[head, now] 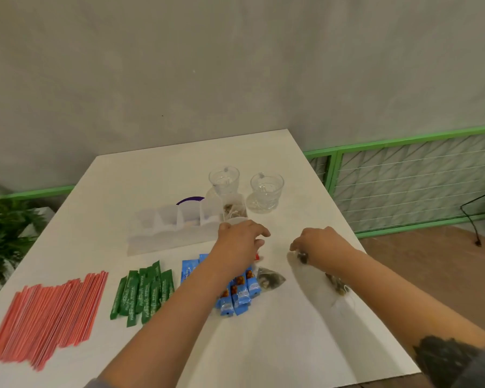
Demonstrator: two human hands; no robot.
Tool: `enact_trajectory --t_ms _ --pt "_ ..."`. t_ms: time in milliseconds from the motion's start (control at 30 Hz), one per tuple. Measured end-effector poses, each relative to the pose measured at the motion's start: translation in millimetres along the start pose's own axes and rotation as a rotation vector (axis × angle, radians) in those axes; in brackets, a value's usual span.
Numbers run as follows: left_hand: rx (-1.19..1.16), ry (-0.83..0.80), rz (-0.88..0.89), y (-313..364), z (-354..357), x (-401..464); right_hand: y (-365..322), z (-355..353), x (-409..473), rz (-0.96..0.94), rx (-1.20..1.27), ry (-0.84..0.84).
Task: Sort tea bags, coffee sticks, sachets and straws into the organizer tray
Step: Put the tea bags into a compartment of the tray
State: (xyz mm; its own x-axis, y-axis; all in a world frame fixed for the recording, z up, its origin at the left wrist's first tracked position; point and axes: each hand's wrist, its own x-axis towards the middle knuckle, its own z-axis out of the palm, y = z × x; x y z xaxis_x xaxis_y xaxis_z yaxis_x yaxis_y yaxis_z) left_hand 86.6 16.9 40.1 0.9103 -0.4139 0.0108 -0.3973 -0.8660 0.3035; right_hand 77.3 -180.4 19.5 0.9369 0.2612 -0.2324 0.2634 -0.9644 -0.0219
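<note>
A: Report grip status.

B: I see the left hand (pixel 240 242) curled, hovering beside the organizer tray (pixel 163 233); contents indeterminate. The right hand (pixel 317 243) pinches a tea bag (pixel 302 258).

A: Item positions?

B: Straws (pixel 48 315), green sticks (pixel 143 294) and blue sachets (pixel 235 292) lie on the tabletop (pixel 291 345), in front of the tray.

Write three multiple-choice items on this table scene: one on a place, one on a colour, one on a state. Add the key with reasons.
1. Where do the straws lie?
A. at the table's left end
B. inside a glass cup
C. in the organizer tray

2. What colour are the sachets next to the straws?
A. yellow
B. green
C. black

3. What is the right hand doing?
A. lying flat on the table
B. gripping a glass cup
C. pinching a tea bag

Key: 1 A, they are spread leftmost on the table. 2 B, their wrappers are green. 3 C, its fingertips hold a small dark tea bag.
</note>
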Motion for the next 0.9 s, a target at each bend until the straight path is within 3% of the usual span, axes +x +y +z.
enact_trajectory --t_ms 467,667,900 --pt "0.135 -0.203 -0.001 16 10 -16 -4 14 6 0.024 -0.025 0.01" --pt "0.258 -0.279 0.062 21 17 -15 3 8 9 0.11 0.229 0.043" --pt "0.377 -0.336 0.052 24 27 -5 8 -18 -4 0.202 0.666 0.265"
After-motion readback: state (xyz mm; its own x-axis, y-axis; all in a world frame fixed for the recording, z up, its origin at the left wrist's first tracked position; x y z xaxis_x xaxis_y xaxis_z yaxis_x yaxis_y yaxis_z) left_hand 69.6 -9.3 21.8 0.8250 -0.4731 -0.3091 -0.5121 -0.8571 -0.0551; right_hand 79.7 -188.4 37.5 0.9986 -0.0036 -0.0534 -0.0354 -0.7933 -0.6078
